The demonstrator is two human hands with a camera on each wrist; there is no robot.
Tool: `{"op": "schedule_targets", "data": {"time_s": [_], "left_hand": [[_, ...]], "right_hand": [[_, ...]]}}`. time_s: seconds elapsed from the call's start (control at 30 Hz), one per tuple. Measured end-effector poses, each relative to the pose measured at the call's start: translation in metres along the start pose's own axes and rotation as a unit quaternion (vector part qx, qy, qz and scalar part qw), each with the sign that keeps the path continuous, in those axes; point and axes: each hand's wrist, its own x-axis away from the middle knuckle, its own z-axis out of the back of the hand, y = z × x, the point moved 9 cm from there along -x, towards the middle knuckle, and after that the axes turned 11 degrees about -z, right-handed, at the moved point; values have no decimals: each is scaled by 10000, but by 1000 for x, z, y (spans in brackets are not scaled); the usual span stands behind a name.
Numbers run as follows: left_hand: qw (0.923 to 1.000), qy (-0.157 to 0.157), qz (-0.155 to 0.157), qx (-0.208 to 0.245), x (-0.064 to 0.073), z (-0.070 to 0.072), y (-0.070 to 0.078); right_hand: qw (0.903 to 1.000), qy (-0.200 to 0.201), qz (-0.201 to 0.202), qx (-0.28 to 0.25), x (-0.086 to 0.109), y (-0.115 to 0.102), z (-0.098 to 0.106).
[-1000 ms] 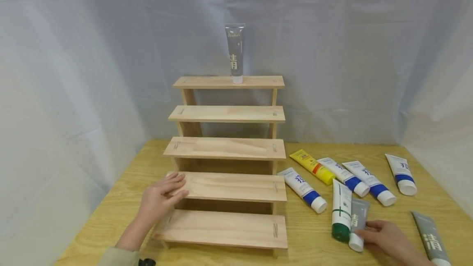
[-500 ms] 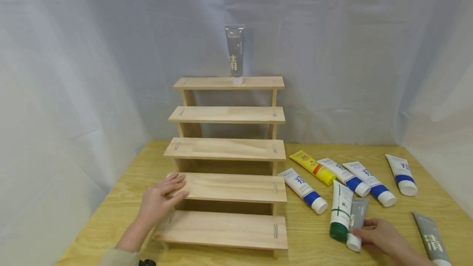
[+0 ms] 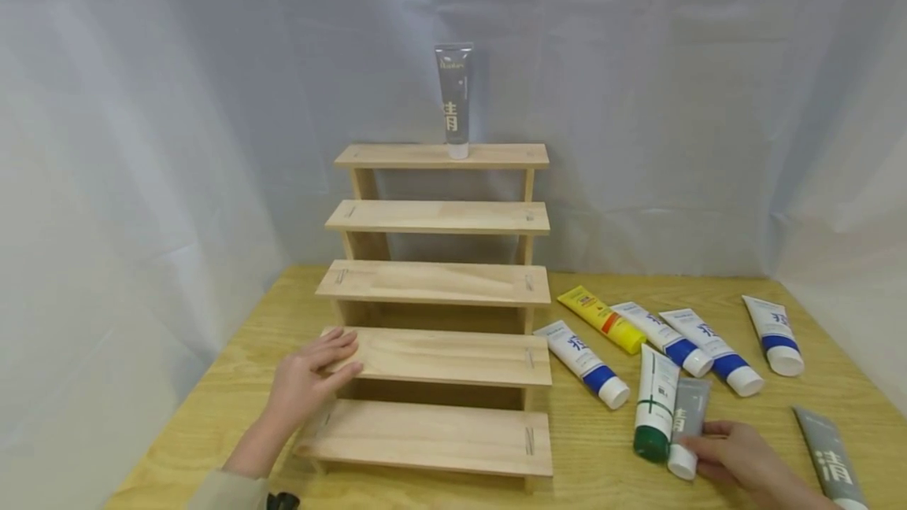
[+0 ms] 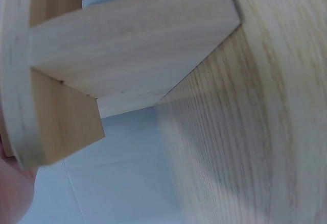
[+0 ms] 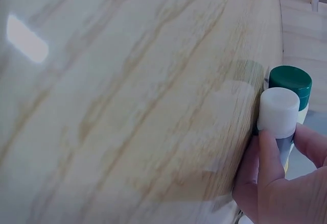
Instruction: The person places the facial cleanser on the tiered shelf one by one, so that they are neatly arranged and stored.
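The right hand (image 3: 744, 459) holds a gray tube (image 3: 692, 414), grip closed around it, beside a green-capped tube (image 3: 656, 401); the left hand (image 3: 308, 380), grip relaxed, rests on a rack (image 3: 446, 354).

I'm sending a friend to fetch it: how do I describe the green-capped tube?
Find the stepped wooden rack, then look at the table to its right. Beside a grey tube lies a mostly white tube. Its blue-banded neighbours have white caps; its own cap is dark green.

Five shelves (image 3: 439, 431), three gray tubes (image 3: 690, 408), four blue-banded (image 3: 579, 360), one yellow (image 3: 601, 318), one green-capped (image 3: 657, 392).
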Motion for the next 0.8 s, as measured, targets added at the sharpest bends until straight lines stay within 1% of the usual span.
{"op": "schedule_targets", "data": {"time_s": [0.13,0.43,0.63,0.8], "left_hand": [[10000,-20,14,15,0,0,0],[10000,-14,13,-2,0,0,1],[10000,-27,29,-23,0,0,1],[10000,-37,24,-48,0,0,1]], "right_hand": [[9997,-72,5,-225,1,0,0],[9991,-19,53,-417,2,4,5],[9982,1,136,-578,8,2,7],[9963,-39,98,-857,12,1,10]]}}
